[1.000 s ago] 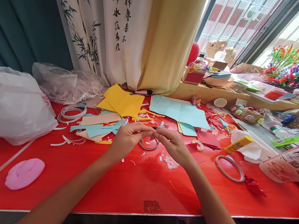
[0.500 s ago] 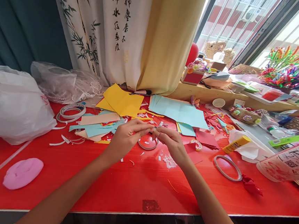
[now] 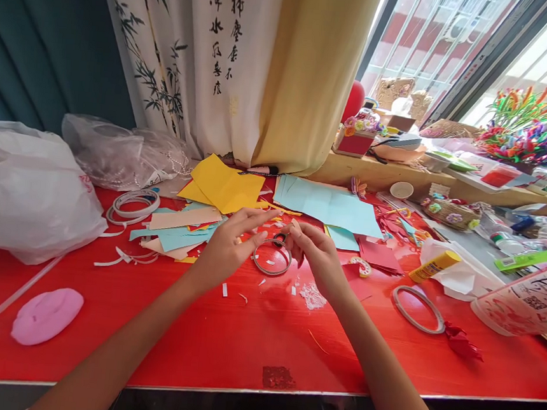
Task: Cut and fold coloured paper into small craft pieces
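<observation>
Over the middle of the red table, my left hand [image 3: 232,245] is open, its thumb and fingers apart with nothing visible between them. My right hand [image 3: 316,254] is closed in a pinch close by; what it holds, if anything, is too small and hidden to name. Below and between the fingertips lies a thin tape ring [image 3: 271,272], with a small dark round piece at its upper edge. White scraps [image 3: 312,296] are scattered under the right hand. Yellow paper [image 3: 225,185], light blue paper [image 3: 328,206] and red paper [image 3: 379,256] lie just beyond.
White tape rolls [image 3: 133,207] and a plastic bag [image 3: 30,196] are at the left, with a pink clay lump [image 3: 47,316] nearer me. At the right are a glue stick [image 3: 435,266], another tape ring [image 3: 418,309] and a large printed cup [image 3: 529,294].
My hands were together with fingertips meeting. Now the left fingers have opened and moved slightly away, while the right hand stays pinched. The view has shifted slightly.
</observation>
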Tool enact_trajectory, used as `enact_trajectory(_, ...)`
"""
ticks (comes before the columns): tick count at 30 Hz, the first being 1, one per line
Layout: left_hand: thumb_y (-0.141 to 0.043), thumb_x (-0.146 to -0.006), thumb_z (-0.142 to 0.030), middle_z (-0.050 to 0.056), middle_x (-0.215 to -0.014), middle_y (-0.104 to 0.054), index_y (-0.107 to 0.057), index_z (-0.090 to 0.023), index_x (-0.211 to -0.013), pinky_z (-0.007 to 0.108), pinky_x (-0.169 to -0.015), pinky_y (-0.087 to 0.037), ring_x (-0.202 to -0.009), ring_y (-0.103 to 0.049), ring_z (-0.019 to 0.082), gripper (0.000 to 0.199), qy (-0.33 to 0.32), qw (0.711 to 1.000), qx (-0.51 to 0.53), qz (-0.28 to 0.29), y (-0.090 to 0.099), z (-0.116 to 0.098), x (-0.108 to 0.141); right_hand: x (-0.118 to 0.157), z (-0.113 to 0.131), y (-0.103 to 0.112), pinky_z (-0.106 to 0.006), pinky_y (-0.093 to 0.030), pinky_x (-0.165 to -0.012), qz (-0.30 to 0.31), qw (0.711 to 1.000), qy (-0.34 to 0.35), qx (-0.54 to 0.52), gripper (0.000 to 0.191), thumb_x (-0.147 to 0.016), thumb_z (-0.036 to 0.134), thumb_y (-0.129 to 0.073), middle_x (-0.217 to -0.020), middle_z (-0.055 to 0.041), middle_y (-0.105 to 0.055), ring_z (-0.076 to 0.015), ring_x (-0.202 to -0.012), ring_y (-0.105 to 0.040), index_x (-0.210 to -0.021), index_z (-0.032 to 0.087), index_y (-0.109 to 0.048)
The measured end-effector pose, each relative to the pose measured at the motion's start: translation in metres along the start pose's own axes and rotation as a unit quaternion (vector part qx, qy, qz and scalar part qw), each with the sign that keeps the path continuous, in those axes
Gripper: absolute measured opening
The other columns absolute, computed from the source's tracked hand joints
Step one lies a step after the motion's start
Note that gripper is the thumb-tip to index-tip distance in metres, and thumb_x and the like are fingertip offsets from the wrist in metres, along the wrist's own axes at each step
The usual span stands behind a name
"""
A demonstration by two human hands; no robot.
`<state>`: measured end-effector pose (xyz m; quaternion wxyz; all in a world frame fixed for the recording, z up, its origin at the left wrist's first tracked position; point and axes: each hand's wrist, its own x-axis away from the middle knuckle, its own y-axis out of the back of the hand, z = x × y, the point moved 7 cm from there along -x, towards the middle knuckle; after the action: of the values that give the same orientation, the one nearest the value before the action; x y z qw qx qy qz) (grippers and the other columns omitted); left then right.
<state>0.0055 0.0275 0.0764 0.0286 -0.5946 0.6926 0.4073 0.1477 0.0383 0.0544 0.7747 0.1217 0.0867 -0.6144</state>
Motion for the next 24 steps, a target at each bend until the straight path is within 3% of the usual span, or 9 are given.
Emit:
enact_trajectory(2,-0.039,-0.087,-0.017,0.005,-0.117,-0.051,-0.048,-0.032,-0.124,0.036,-0.094,-0.037,-0.109,-0.045,0.018,0.041,-0.087,0.99,-0.11,-0.024,-0.001,-0.012,0.003,0.0,-0.001,-0.001,-0.022,-0.029,-0.045,0.005,0.999,-0.023,-0.04,0.028,-0.082,0.042,-0.049,-0.068,0.0004,-0.051,-0.0075,-0.05,-0.037,-0.084,0.016,-0.06)
enact_trajectory(5,-0.038,-0.085,-0.011,0.007,-0.121,-0.049,-0.048,-0.032,-0.124,0.039,-0.095,-0.035,-0.113,-0.042,0.021,0.045,-0.193,0.952,-0.234,-0.045,-0.004,-0.024,0.009,0.001,0.0,0.0,-0.023,-0.03,-0.045,0.005,0.996,-0.039,-0.082,0.027,-0.081,0.041,-0.051,-0.071,-0.0007,-0.054,-0.006,-0.047,-0.035,-0.08,0.016,-0.06)
enact_trajectory(9,-0.039,-0.086,-0.011,0.006,-0.124,-0.051,-0.048,-0.035,-0.123,0.039,-0.095,-0.034,-0.115,-0.043,0.021,0.044,-0.245,0.927,-0.282,-0.037,-0.007,-0.027,0.013,0.002,0.002,0.004,-0.023,-0.029,-0.047,0.001,0.994,-0.047,-0.099,0.027,-0.08,0.039,-0.053,-0.067,-0.0009,-0.054,-0.0052,-0.047,-0.032,-0.071,0.014,-0.059)
enact_trajectory(16,-0.038,-0.084,-0.008,0.005,-0.125,-0.048,-0.048,-0.036,-0.123,0.039,-0.094,-0.034,-0.113,-0.04,0.021,0.048,-0.214,0.947,-0.237,-0.033,-0.009,-0.026,0.012,0.002,0.005,0.007,-0.023,-0.022,-0.045,-0.015,0.993,-0.039,-0.11,0.02,-0.078,0.033,-0.058,-0.06,0.0018,-0.047,-0.0049,-0.048,-0.029,-0.072,0.014,-0.059)
enact_trajectory(24,-0.036,-0.087,-0.011,0.0,-0.124,-0.044,-0.047,-0.038,-0.122,0.036,-0.099,-0.031,-0.112,-0.039,0.016,0.046,-0.062,0.998,-0.014,0.012,-0.014,-0.015,0.007,0.003,0.005,0.01,-0.023,-0.024,-0.044,-0.046,0.996,-0.025,-0.078,0.022,-0.076,0.036,-0.059,-0.059,0.002,-0.047,-0.006,-0.049,-0.032,-0.07,0.015,-0.057)
